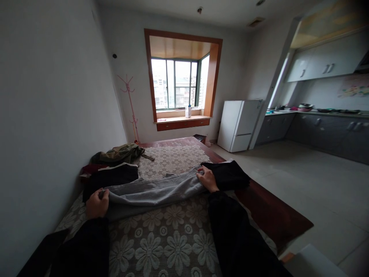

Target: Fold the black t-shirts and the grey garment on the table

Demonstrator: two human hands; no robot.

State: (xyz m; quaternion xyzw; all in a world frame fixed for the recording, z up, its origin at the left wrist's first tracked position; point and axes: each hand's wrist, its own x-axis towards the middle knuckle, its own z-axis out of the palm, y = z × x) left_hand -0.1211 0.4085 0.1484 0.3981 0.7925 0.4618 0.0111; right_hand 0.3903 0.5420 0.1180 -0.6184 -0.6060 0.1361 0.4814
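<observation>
A pair of grey trousers (155, 192) stretches sideways across the table, folded long and narrow, with loose creases along it. At its left end my left hand (97, 203) is closed, thumb and fingers pinching the cloth. The right end is gripped by my right hand (206, 179), its fingers bent onto the fabric. Just beyond my right hand lies a folded black garment (227, 175). Another dark folded garment (115, 177) rests behind my left hand, partly covered by the grey cloth.
The dark red wooden table (271, 211) carries a floral lace tablecloth (175, 234). An olive bag or garment (119, 154) sits at the far left by the wall. A pink coat stand (131, 104), a bay window (178, 84) and a white fridge (240, 123) stand beyond.
</observation>
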